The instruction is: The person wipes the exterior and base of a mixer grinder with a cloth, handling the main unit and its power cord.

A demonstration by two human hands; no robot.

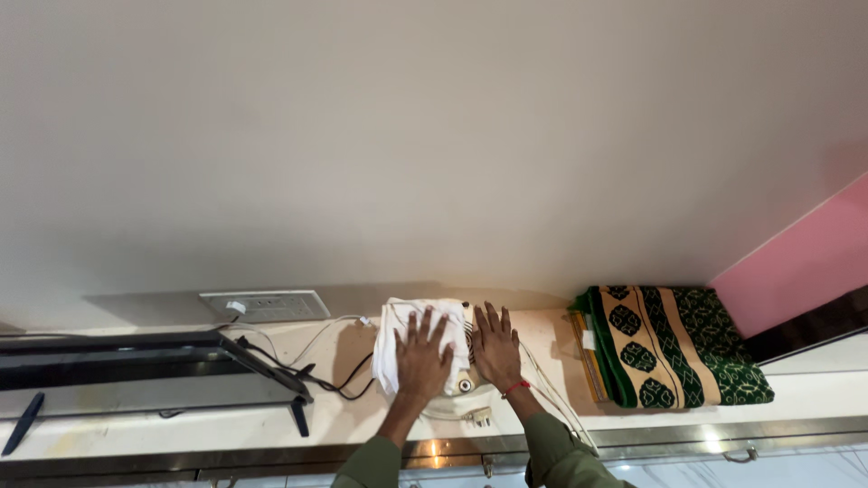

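Two hands flat, fingers spread, gripping nothing: left hand [421, 354] on white cloth [398, 342], right hand [496, 348] on appliance [463, 372]. Risk: cords [339, 384] snag, appliance slides off shelf [542, 407].

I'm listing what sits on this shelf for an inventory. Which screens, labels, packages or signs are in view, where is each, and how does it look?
Screen: flat black panel at the left of the shelf, seen edge-on, on dark feet.
Switch plate: white rectangle on the wall above the cables.
No packages, labels or signs show; the left hand and right hand rest on a white cloth.
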